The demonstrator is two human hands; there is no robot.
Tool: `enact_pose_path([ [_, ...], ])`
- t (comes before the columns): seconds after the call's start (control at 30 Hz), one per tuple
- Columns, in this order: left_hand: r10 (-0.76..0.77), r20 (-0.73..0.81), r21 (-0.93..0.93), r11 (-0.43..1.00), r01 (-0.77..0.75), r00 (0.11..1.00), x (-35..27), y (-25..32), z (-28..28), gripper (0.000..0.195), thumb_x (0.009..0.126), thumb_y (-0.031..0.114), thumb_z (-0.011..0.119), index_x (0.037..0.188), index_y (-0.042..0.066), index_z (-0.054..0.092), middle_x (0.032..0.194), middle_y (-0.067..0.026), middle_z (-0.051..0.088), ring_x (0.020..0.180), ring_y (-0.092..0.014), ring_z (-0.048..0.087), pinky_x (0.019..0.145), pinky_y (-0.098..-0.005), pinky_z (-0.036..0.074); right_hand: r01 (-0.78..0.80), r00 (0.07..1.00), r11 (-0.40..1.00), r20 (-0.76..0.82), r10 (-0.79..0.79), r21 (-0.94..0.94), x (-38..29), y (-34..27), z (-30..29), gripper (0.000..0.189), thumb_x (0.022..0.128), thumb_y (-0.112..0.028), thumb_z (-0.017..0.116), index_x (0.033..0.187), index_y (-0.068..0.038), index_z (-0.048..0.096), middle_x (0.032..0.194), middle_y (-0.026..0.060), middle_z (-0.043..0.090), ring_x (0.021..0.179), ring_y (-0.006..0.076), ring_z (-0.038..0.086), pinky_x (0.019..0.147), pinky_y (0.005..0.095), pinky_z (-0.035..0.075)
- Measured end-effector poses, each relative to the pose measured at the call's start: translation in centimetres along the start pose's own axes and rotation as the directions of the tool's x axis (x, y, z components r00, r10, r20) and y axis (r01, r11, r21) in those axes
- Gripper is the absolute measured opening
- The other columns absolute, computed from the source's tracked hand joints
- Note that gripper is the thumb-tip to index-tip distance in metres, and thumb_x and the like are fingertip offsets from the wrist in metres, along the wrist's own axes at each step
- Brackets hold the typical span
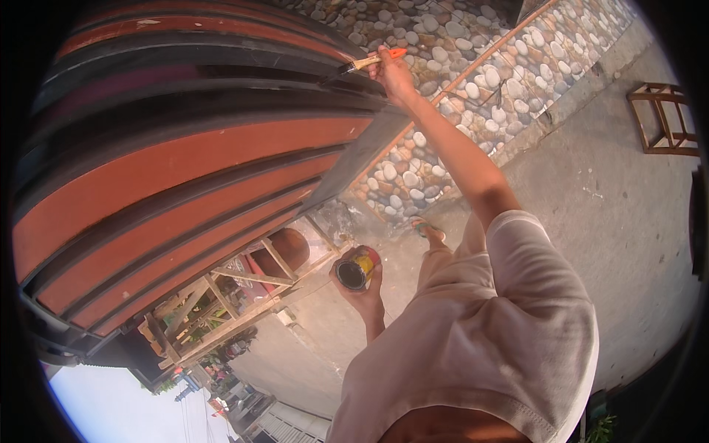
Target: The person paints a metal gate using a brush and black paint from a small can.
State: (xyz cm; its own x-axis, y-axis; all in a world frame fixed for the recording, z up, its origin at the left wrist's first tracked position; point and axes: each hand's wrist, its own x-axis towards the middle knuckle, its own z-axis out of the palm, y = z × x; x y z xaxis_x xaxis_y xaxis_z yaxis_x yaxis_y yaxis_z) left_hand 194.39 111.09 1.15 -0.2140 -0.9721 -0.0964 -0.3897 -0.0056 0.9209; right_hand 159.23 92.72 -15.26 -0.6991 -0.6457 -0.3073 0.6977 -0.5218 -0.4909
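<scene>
My right hand [392, 77] grips a paintbrush [365, 62] with a pale wooden handle and an orange end. Its dark, paint-wet bristles lie against, or very near, a black slat of the red-and-black slatted panel [194, 160]. One strip on this panel is glossy black near the brush and purple farther left. Lower down, my left hand [363, 299] holds an open paint can [354, 271] with a yellow and red side. The can's mouth faces the camera and its inside looks dark; the paint level cannot be told.
Beyond the panel's end is a pebble-patterned wall surface [410, 177] with an orange trim strip [471, 77]. A wooden frame [221, 310] stands beside the panel's far end. Concrete ground [598, 221] lies underfoot, with a wooden stool-like frame [664, 119] at the right.
</scene>
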Motion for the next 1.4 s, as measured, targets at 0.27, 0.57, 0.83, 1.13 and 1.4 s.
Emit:
enact_pose_path([
  [0.27,-0.018,0.014,0.048,0.999,0.018,1.0,-0.1,0.5,0.5,0.074,0.073,0.006,0.083,0.13,0.002,0.037,0.131,-0.0159,0.052,0.124,-0.026,0.05,0.106,-0.0403,0.042,-0.123,0.945,0.897,-0.326,-0.025,-0.426,0.5,4.9,-7.6,0.04,0.102,-0.035,0.051,0.088,-0.001,0.066,0.066,0.0062,0.063,0.058,0.0147,0.06,0.056,0.0309,0.048],
  [0.57,-0.005,-0.001,0.025,1.0,0.005,1.0,0.3,0.3,0.5,0.074,0.072,0.003,0.082,0.13,0.002,0.037,0.131,-0.0165,0.052,0.123,-0.026,0.051,0.106,-0.0401,0.042,0.355,0.934,0.444,0.293,-0.205,-0.823,-0.5,-1.2,2.0,0.045,0.1,-0.042,0.053,0.087,-0.001,0.066,0.061,0.0121,0.057,0.057,0.0237,0.058,0.06,0.0406,0.046],
  [0.83,0.02,0.019,0.028,0.999,-0.021,1.0,0.8,0.7,1.0,0.075,0.072,0.003,0.082,0.13,0.001,0.036,0.13,-0.018,0.052,0.123,-0.027,0.051,0.105,-0.0395,0.042,0.099,0.968,0.995,0.232,-0.092,-0.02,0.6,-3.8,7.2,0.037,0.104,-0.037,0.048,0.096,-0.003,0.062,0.065,-0.0014,0.053,0.059,0.0108,0.047,0.062,0.028,0.046],
  [1.13,0.047,0.034,0.044,0.998,-0.049,0.998,1.2,0.6,1.2,0.075,0.072,0.004,0.083,0.131,0.001,0.036,0.131,-0.017,0.052,0.123,-0.026,0.051,0.104,-0.0388,0.043,0.104,0.98,0.842,-0.089,-0.177,-0.53,1.7,0.9,-1.1,0.042,0.103,-0.035,0.05,0.085,0.0,0.066,0.058,0.0042,0.057,0.052,0.0151,0.054,0.052,0.0321,0.044],
  [1.4,0.05,0.02,-0.017,0.999,-0.05,0.999,0.9,0.7,1.3,0.073,0.073,0.002,0.082,0.131,0.001,0.036,0.131,-0.0178,0.051,0.123,-0.026,0.051,0.104,-0.039,0.044,0.549,0.836,0.405,0.477,-0.271,-0.732,-2.6,-5.7,10.5,0.043,0.101,-0.039,0.053,0.086,-0.001,0.066,0.063,0.0107,0.06,0.057,0.0173,0.057,0.056,0.0342,0.045],
])
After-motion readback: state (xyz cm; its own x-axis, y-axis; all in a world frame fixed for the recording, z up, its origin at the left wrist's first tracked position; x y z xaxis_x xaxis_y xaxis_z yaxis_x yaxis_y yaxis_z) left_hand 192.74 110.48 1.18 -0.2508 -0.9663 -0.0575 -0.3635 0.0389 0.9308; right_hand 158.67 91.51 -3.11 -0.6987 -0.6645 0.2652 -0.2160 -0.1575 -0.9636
